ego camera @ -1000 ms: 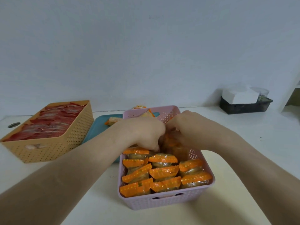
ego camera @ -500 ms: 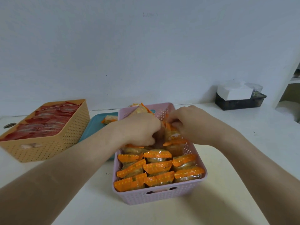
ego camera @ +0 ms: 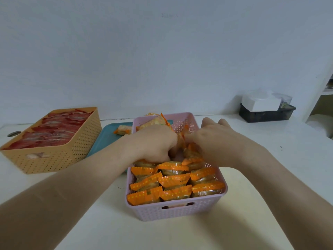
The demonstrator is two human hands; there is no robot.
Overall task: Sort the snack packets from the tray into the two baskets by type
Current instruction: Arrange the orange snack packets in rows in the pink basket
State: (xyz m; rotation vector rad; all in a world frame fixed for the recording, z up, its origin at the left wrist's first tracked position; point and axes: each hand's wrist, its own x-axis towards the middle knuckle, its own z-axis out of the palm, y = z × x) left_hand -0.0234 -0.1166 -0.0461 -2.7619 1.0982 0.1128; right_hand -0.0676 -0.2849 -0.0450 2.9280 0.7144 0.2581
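A pink basket (ego camera: pixel 177 211) in front of me holds several orange packets (ego camera: pixel 173 180) in rows. My left hand (ego camera: pixel 153 143) reaches into its back half with fingers curled down among the packets; what it holds is hidden. My right hand (ego camera: pixel 212 139) pinches an upright orange packet (ego camera: pixel 182 139) beside it. Another orange packet (ego camera: pixel 155 122) leans on the basket's far rim. The yellow basket (ego camera: pixel 52 157) at left is filled with red packets (ego camera: pixel 52 130). The teal tray (ego camera: pixel 106 138) behind carries one orange packet (ego camera: pixel 123 131).
A black box (ego camera: pixel 264 114) with a white box on top stands at the back right against the wall. A white shelf edge (ego camera: pixel 322 98) rises at the far right. A round hole (ego camera: pixel 13 133) sits in the table at the far left.
The view has shifted slightly. Both hands stay in the back of the pink basket; my right hand has lifted, and an orange packet now stands upright between the two hands.
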